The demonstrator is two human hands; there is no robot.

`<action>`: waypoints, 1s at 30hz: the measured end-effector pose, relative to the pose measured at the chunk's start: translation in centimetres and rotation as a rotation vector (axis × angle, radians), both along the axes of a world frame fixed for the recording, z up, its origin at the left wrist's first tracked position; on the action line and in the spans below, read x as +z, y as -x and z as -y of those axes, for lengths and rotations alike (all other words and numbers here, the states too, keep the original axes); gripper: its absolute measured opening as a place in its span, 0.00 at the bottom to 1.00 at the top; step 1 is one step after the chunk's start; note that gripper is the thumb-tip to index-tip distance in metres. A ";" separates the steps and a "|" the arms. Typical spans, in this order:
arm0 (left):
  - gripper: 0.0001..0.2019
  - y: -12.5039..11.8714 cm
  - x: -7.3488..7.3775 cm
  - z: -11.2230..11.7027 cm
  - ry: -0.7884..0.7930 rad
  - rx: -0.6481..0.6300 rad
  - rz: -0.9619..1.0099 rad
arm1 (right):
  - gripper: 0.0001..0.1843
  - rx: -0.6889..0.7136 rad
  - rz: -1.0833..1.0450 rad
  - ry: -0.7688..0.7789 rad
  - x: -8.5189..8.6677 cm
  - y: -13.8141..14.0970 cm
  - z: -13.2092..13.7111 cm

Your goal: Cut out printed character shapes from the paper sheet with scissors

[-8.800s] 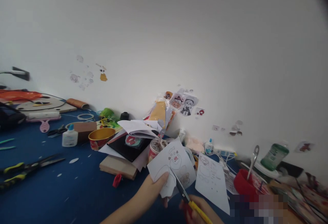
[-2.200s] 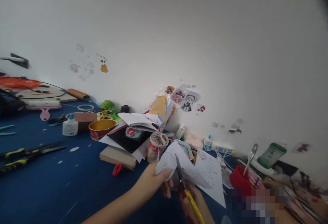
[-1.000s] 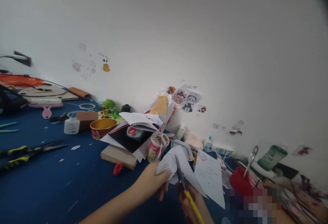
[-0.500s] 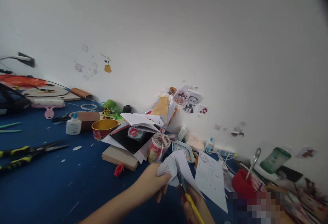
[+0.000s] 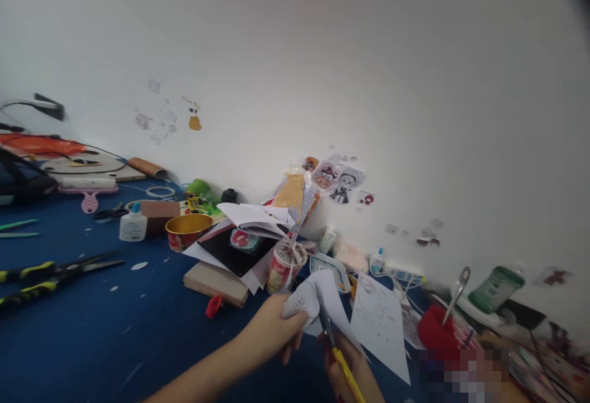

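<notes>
My left hand (image 5: 279, 320) pinches a sheet of white paper (image 5: 302, 300) with pencil marks on it; the sheet bends over in a curl. My right hand (image 5: 348, 366) is wrapped round the yellow handle of a pair of scissors (image 5: 345, 371). The scissors' blades point up and away from me and lie at the paper, between the part in my left hand and a strip that curls to the right. How far the blades are apart is hard to make out. Just right of my hands lies another sheet with drawings (image 5: 378, 323).
On the blue table (image 5: 166, 341) lie large black-and-yellow shears (image 5: 55, 277) at left, with a glue bottle (image 5: 133, 226) and a gold-lined tin (image 5: 188, 231) behind. Ahead are a stack of papers (image 5: 253, 219) and a cup (image 5: 286, 265). A red container (image 5: 437, 329) stands at right.
Both hands, the paper and the scissors stay almost where they were. The view has shifted very slightly.
</notes>
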State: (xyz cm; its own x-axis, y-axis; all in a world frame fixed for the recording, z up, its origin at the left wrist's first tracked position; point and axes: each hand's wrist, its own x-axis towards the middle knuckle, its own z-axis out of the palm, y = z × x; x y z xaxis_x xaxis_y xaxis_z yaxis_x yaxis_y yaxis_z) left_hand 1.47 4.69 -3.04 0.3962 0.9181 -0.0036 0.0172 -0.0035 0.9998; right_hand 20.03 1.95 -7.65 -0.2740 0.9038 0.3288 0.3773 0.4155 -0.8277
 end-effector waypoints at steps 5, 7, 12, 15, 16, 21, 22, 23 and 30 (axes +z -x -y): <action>0.15 -0.1 -0.4 -0.2 -0.034 0.012 0.027 | 0.35 -0.002 -0.005 -0.026 0.0 -0.2 0.2; 0.17 -0.2 -0.8 -0.3 -0.065 0.043 0.038 | 0.34 0.003 -0.007 -0.027 -0.1 -0.3 0.3; 0.17 -0.1 -1.0 -0.4 -0.067 0.036 0.046 | 0.32 -0.018 -0.009 -0.009 -0.3 -0.4 0.4; 0.17 -0.1 -0.9 -0.3 -0.046 0.030 0.071 | 0.33 -0.034 0.001 -0.028 -0.2 -0.3 0.4; 0.17 -0.1 -0.9 -0.3 -0.040 0.029 0.078 | 0.33 -0.034 0.003 -0.036 -0.1 -0.3 0.4; 0.17 0.0 -1.0 -0.5 -0.023 0.016 0.099 | 0.33 -0.025 -0.011 -0.015 -0.2 -0.2 0.3; 0.17 0.0 -1.0 -0.5 -0.026 0.015 0.101 | 0.33 -0.020 -0.018 -0.008 -0.3 -0.2 0.2; 0.17 0.0 -0.9 -0.5 -0.031 0.015 0.102 | 0.33 -0.017 -0.027 -0.006 -0.3 -0.2 0.3; 0.16 0.4 -0.1 -0.4 0.000 -0.018 0.103 | 0.34 0.010 -0.053 0.063 -0.8 -0.3 0.2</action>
